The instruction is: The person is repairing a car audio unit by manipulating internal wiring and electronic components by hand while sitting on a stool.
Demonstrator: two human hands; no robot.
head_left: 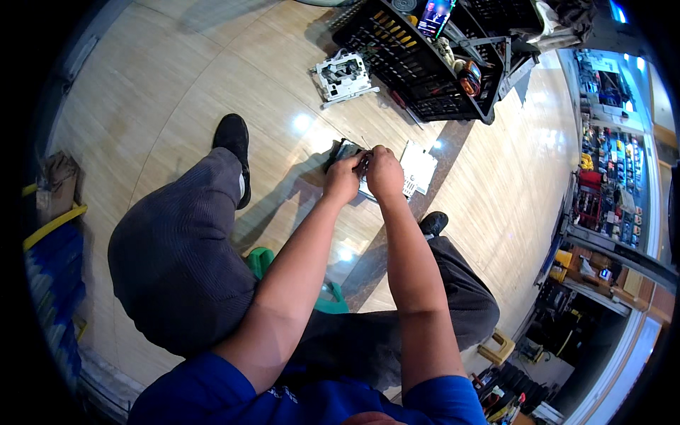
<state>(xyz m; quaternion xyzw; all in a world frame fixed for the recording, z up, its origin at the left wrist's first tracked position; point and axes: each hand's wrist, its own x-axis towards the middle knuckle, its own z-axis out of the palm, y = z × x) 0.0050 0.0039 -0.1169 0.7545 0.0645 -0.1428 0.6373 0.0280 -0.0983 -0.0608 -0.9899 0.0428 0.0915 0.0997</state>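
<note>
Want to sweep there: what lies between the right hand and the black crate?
In the head view, between the right hand and black crate lies tiled floor, with a slim reddish-handled tool close to the crate.

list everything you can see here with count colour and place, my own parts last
dark flat device: one, dark, at the hands, partly hidden
flat perforated metal plate: one, white, right of the hands
openwork metal frame: one, white, floor beyond the hands
slotted plastic crate: at least one, black, upper right
lit rectangular screen: one, multicoloured, at the crate
moulded plastic item: count unclear, green, between the legs
goods-filled shelves: several, mixed colours, far right
smooth tiled floor: one, beige, throughout
black shoes: two, black, left and right
bare left hand, bare right hand: two, centre
</note>
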